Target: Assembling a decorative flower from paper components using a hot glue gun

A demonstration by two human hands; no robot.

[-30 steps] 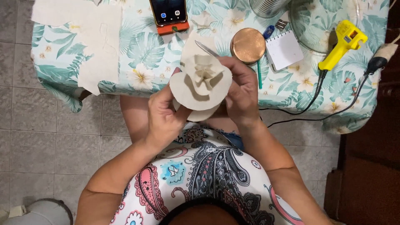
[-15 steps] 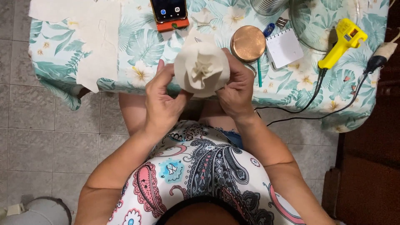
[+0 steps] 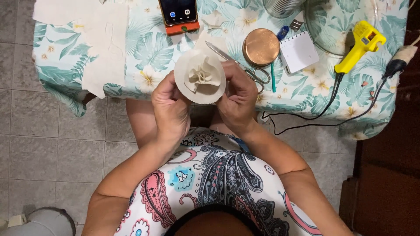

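Head view looks straight down on a tabletop (image 3: pixel 131 52) with a leafy cloth. Going left to right: pale fabric pieces (image 3: pixel 103 43) lie at the left edge, a phone (image 3: pixel 178 13) stands at the far edge, then scissors (image 3: pixel 245 65), a round copper lid (image 3: pixel 261 47), a small notepad (image 3: pixel 299 51) and a yellow glue gun (image 3: pixel 358 46) near the right edge. Just off the near edge, the left hand (image 3: pixel 170 107) and right hand (image 3: pixel 238 98) pinch a cream fabric flower (image 3: pixel 200 76) between them by its rim, fingers curled under it. The shaping step seems in hand; a next move would call for holding the folds firm. The flower is a round disc with ruffled folds gathered at its middle.
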